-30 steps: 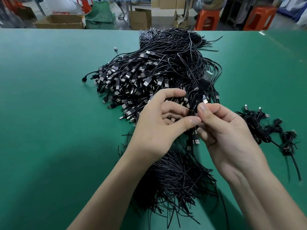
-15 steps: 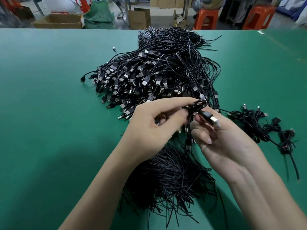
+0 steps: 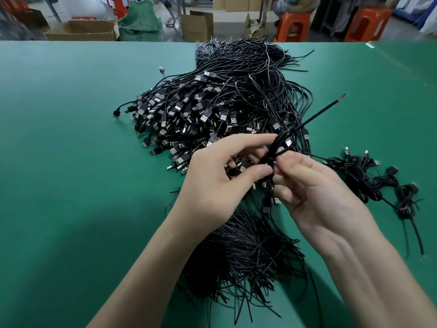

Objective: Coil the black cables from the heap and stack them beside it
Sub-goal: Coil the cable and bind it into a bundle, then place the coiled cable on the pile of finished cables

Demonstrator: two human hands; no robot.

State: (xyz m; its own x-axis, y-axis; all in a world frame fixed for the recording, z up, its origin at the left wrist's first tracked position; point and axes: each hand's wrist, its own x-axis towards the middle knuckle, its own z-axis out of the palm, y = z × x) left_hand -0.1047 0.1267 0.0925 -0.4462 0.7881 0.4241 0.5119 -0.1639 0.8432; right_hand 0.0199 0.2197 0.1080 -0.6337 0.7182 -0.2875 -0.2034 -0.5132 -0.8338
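a: across the green table, the big heap of black usb cables is sprawling from far edge to near, and the small stack of coiled black cables is lying by the right edge.
b: the left hand and right hand are both pinching one small black coil above the heap.
a: its loose red-tipped tail is sticking out. if either pinch is slackening, i reckon the loops are springing open.
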